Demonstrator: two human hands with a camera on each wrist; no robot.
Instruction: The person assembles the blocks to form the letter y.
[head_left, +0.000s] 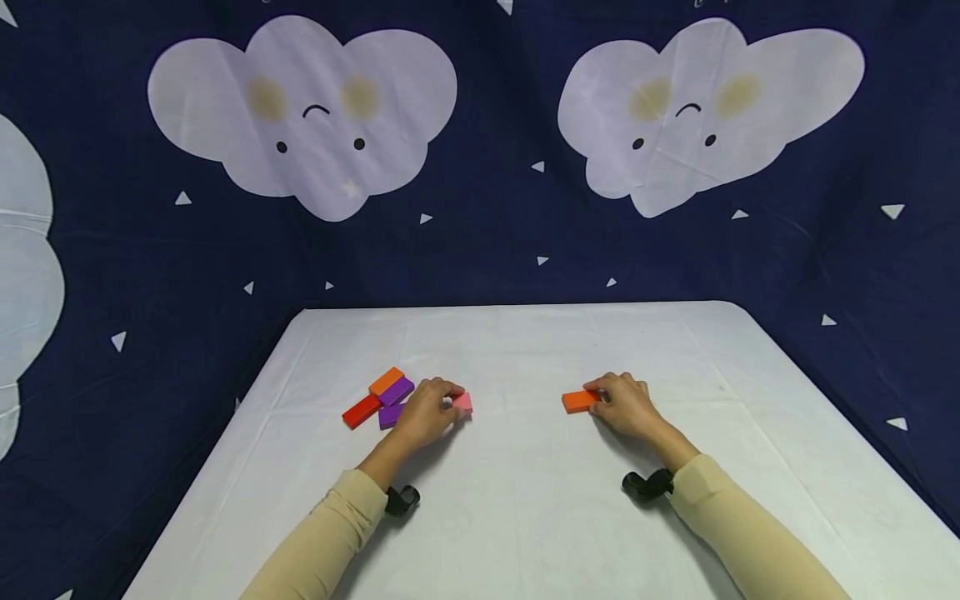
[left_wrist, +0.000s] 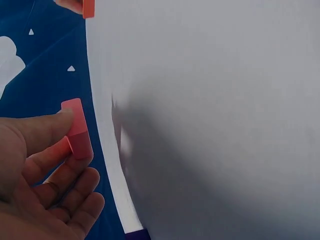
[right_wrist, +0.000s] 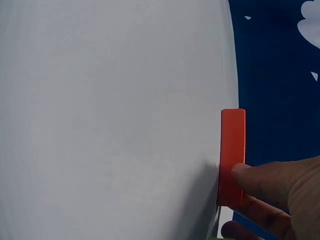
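My left hand pinches a pink block between thumb and fingers. In the left wrist view this pink block shows its edge, with the thumb on one side and fingertips on the other. Across from it, my right hand grips one end of an orange block. The right wrist view has that orange block lengthwise, the thumb pressed on its near part. Just left of my left hand lie a red block, another orange block and two purple blocks, one partly hidden by the hand.
The blocks lie on a white-covered table with rounded far corners. Behind it hangs a dark blue cloth with clouds and small triangles. A dark wrist camera sits at the left cuff, another camera at the right.
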